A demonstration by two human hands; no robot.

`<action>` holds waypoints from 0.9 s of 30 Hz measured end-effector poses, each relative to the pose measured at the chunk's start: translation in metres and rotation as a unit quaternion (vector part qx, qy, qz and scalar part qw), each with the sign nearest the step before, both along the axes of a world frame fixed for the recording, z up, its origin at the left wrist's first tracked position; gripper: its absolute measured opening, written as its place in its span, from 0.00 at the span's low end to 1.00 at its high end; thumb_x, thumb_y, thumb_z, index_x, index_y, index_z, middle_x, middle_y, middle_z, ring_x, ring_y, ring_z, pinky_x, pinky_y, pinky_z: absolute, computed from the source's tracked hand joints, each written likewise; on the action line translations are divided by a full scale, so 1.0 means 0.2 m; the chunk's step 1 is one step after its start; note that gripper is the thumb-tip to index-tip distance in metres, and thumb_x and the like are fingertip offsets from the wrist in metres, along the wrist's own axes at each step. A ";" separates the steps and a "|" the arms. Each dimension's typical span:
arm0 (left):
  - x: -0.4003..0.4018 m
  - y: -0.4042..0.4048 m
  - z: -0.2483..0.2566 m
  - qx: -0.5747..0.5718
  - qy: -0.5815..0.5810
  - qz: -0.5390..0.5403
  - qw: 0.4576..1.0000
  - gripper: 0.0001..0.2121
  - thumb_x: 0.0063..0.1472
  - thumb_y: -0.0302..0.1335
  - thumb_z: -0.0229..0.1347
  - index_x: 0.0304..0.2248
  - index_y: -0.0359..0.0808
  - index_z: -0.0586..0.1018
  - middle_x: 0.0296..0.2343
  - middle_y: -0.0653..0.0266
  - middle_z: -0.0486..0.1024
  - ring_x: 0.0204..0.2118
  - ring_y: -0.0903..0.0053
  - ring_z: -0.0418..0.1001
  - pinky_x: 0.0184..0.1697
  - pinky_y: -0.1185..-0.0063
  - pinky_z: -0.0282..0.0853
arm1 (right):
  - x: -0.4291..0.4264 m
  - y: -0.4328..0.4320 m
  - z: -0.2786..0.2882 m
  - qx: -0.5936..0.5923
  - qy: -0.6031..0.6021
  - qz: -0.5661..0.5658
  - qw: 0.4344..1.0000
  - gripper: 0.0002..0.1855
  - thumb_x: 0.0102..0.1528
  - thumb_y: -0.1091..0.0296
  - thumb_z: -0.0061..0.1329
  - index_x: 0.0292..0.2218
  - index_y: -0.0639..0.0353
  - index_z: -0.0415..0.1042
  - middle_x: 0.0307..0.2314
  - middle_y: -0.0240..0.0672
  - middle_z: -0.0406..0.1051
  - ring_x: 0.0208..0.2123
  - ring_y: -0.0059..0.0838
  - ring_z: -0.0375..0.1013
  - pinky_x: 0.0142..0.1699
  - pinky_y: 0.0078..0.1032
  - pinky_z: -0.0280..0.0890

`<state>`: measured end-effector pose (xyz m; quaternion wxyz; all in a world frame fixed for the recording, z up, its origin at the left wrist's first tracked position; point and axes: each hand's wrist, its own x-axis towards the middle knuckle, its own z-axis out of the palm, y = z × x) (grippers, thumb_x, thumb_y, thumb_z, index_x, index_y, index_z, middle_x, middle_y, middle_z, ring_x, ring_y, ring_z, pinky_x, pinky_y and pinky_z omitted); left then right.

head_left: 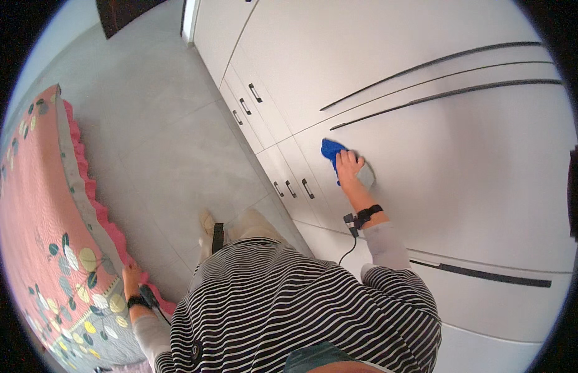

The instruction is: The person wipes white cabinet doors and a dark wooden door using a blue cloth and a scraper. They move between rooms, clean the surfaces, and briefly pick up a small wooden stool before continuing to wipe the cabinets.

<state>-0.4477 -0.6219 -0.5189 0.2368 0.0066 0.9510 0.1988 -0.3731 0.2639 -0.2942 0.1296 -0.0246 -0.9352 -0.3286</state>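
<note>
My right hand (pixel 348 167) presses a blue cloth (pixel 332 149) flat against the white wardrobe door (pixel 457 177), below the lower end of a long black handle (pixel 391 105). Part of the cloth is hidden under my fingers and palm. Down at the left, my left hand (pixel 131 276) is by the pink ruffled edge of a floral bedspread (pixel 60 224). Its fingers are small and partly turned away, so whether they grip the fabric is not clear. Each wrist wears a black strap with a small cabled device.
Several small drawers with black handles (pixel 255 93) are set beside the doors. A wider drawer with a long black pull (pixel 496 276) lies low at the right. Grey tiled floor (pixel 167 140) runs between bed and wardrobe. A dark brown object (pixel 125 16) stands at the far top left.
</note>
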 end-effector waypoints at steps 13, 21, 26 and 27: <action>-1.38 2.10 0.79 0.209 -0.011 -0.269 0.940 0.11 0.62 0.31 0.50 0.41 0.37 0.76 0.35 0.55 0.78 0.40 0.59 0.75 0.43 0.69 0.69 | -0.69 -0.26 2.07 0.126 0.394 -0.013 0.910 0.35 0.37 0.71 0.62 0.49 0.57 0.67 0.50 0.46 0.63 0.50 0.49 0.62 0.52 0.45 0.61; -1.46 1.56 0.31 0.159 -0.075 -0.128 0.976 0.16 0.62 0.37 0.49 0.36 0.29 0.76 0.29 0.49 0.79 0.33 0.59 0.77 0.38 0.68 0.70 | -0.83 -0.25 1.67 0.145 0.402 -0.224 0.876 0.35 0.39 0.61 0.62 0.49 0.58 0.66 0.44 0.47 0.68 0.48 0.48 0.63 0.52 0.54 0.56; -1.21 0.85 -0.05 -0.050 0.152 -0.632 0.759 0.11 0.59 0.39 0.50 0.31 0.43 0.79 0.32 0.61 0.78 0.32 0.65 0.77 0.35 0.69 0.72 | -0.73 -0.25 1.19 0.057 0.274 -0.256 0.926 0.29 0.45 0.59 0.57 0.46 0.63 0.67 0.44 0.54 0.67 0.49 0.55 0.64 0.55 0.73 0.39; -1.20 0.69 -0.06 -0.072 -0.020 -0.542 0.837 0.10 0.59 0.38 0.50 0.31 0.42 0.79 0.32 0.61 0.78 0.32 0.65 0.77 0.34 0.69 0.72 | -0.71 -0.26 1.09 0.070 0.258 -0.260 0.928 0.26 0.46 0.59 0.55 0.44 0.65 0.68 0.45 0.54 0.67 0.50 0.56 0.64 0.55 0.75 0.38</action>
